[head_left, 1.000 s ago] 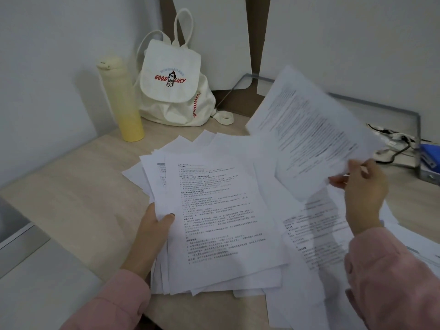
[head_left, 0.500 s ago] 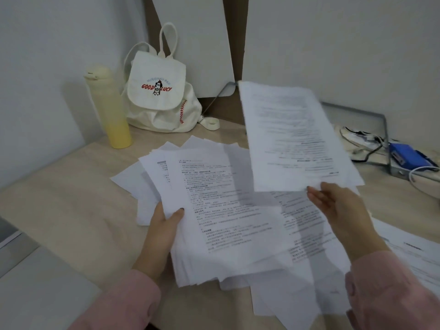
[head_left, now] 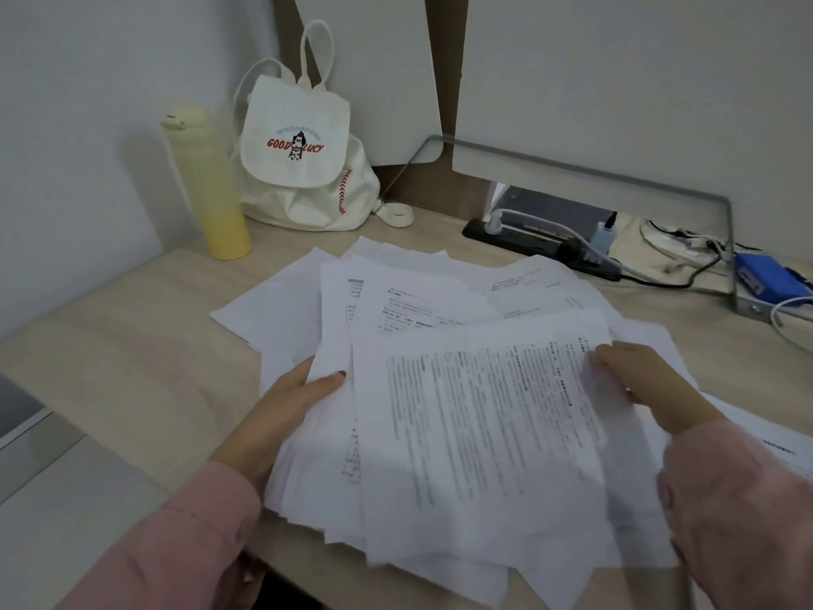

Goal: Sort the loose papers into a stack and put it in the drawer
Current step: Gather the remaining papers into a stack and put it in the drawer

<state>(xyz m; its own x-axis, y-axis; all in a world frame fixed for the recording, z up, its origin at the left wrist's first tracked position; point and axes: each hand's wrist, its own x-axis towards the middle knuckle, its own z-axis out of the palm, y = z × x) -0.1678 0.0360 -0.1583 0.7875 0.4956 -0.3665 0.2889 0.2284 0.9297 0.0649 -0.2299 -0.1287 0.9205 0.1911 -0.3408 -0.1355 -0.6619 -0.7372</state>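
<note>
Desk (head_left: 132, 345): light wood, carrying everything below. Drawer not identifiable in view.

Paper pile (head_left: 396, 301): centre of desk, fanned and uneven, edges unaligned. Sorting judged early; squaring and stowing remain. More loose sheets (head_left: 756, 438) at 3 o'clock, not yet gathered.

Top sheet (head_left: 484, 433): printed, motion-blurred, lying skewed over the pile at 5 o'clock.

Left hand (head_left: 290, 402): at 9 o'clock of the pile, clamping its left edge, thumb on top.

Right hand (head_left: 638, 380): at 3 o'clock, fingers resting on the top sheet's right edge; pinching or merely pressing, cannot tell.

Surroundings: canvas backpack (head_left: 303, 169) at 11 o'clock, yellow bottle (head_left: 206, 187) beside it at 10 o'clock, power strip (head_left: 541, 244) with cables at 1 o'clock. All clear of the pile; no obstruction judged.
</note>
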